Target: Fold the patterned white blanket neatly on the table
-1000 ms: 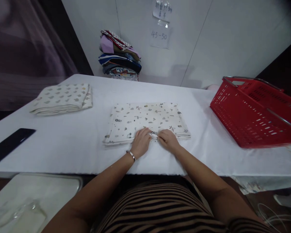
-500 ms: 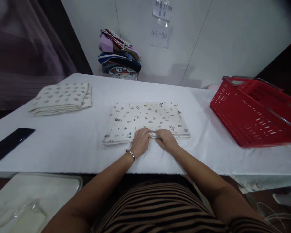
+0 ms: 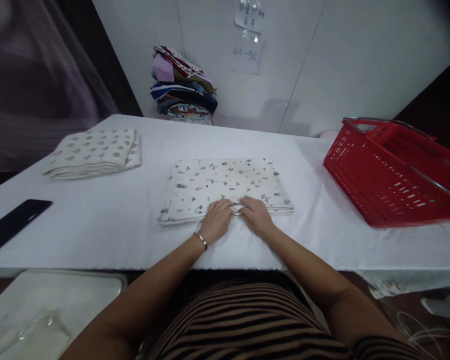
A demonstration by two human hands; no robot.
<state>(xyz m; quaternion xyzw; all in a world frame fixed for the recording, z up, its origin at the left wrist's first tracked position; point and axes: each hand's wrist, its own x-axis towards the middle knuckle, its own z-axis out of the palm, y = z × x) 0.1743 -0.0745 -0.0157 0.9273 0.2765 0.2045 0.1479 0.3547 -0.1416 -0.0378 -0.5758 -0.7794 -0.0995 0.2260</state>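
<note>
A white cloth (image 3: 228, 182) printed with small grey and green motifs lies folded into a flat rectangle in front of me. My left hand (image 3: 218, 216) grips the middle of its near edge, fingers on top, a silver bracelet at the wrist. Close beside it, my right hand (image 3: 255, 214) has the same edge, with fingertips over the top layer and the thumb low at the folds. Both thumbs are partly hidden. Farther left lies a second folded cloth (image 3: 93, 150) with a leaf-like print, apart from both hands.
A red plastic basket (image 3: 382, 175) with metal handles stands at the right of the white-covered table (image 3: 108, 220). A black phone (image 3: 17, 225) lies at the left edge. Behind the table, a pile of folded fabrics (image 3: 183, 87) stands by the wall, near paper signs (image 3: 245, 54).
My right hand's fingers have shifted slightly along the cloth's near edge. The cloth and my left hand stay almost as they were; the view has moved a little.
</note>
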